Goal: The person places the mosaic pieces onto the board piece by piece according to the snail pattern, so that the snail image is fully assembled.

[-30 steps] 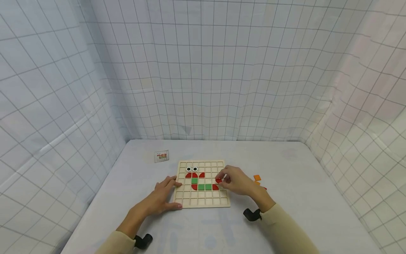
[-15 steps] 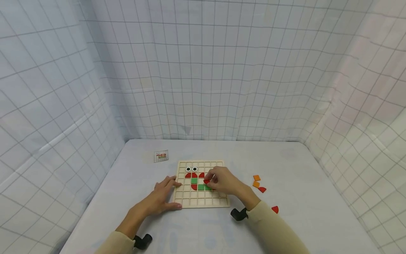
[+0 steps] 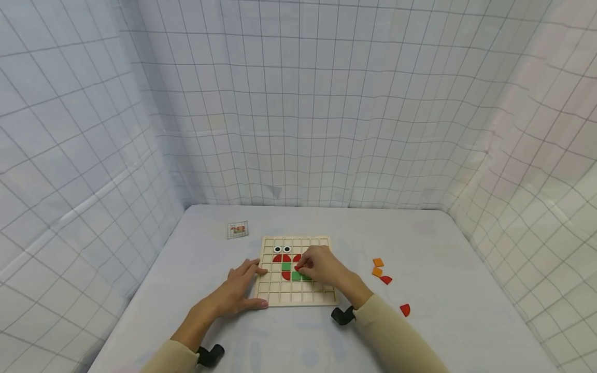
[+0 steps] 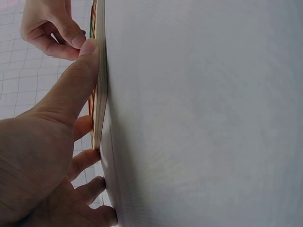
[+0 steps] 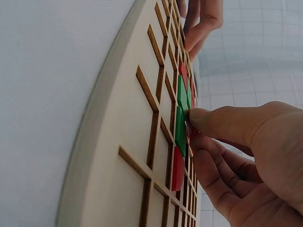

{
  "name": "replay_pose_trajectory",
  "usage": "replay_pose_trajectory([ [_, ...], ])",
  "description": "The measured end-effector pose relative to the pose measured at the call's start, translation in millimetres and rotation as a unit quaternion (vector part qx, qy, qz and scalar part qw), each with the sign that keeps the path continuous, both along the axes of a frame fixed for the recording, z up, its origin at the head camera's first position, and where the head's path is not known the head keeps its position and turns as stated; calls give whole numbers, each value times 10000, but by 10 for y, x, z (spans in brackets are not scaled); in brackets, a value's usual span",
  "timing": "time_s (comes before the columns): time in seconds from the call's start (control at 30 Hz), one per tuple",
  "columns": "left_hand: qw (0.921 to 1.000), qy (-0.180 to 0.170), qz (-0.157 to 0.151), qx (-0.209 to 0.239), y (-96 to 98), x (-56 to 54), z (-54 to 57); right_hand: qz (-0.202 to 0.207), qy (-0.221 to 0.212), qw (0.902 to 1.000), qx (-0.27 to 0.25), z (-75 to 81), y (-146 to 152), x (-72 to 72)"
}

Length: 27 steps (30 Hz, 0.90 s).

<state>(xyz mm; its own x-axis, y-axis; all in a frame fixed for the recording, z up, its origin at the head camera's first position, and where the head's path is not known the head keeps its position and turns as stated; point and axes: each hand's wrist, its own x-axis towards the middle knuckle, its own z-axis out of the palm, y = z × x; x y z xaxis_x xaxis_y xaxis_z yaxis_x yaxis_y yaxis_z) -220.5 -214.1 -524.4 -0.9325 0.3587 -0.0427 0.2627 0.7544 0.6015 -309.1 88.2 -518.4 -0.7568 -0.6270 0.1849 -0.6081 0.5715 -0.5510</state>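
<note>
A pale wooden grid board (image 3: pixel 275 298) lies flat on the table, holding red quarter-round tiles, green square tiles (image 3: pixel 286 266) and two round eye tiles (image 3: pixel 282 249). My left hand (image 3: pixel 233 295) rests at its left side with fingers spread, thumb at the near corner, as the left wrist view also shows the thumb (image 4: pixel 71 85) along the board's edge. Over the middle of the grid my right hand (image 3: pixel 323 267) pinches a red quarter-round tile (image 3: pixel 297 268) between thumb and fingertips. In the right wrist view that tile is mostly hidden behind the thumb (image 5: pixel 222 122), close beside the green tiles (image 5: pixel 181 130).
Two orange square tiles (image 3: pixel 377 271) and a red tile (image 3: pixel 386 280) lie right of the board. Another red tile (image 3: pixel 405 310) is nearer the front. A small picture card (image 3: pixel 238 229) lies at the back left. Gridded white cloth walls (image 3: pixel 298 129) surround the table.
My right hand has moved left across the board with the red tile, from the right-hand columns to the middle. The left hand has stayed in place.
</note>
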Motion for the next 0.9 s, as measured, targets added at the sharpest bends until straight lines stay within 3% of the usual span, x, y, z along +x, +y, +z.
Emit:
replay_pose_trajectory([
  [0.23,10000,-5,35,-1,7,1,-8,-71,21,9999,-91,-46,-30,-18],
  [0.9,10000,32,-21,70,40,25,46,-137,-151,9998,-76,22,-73,40],
])
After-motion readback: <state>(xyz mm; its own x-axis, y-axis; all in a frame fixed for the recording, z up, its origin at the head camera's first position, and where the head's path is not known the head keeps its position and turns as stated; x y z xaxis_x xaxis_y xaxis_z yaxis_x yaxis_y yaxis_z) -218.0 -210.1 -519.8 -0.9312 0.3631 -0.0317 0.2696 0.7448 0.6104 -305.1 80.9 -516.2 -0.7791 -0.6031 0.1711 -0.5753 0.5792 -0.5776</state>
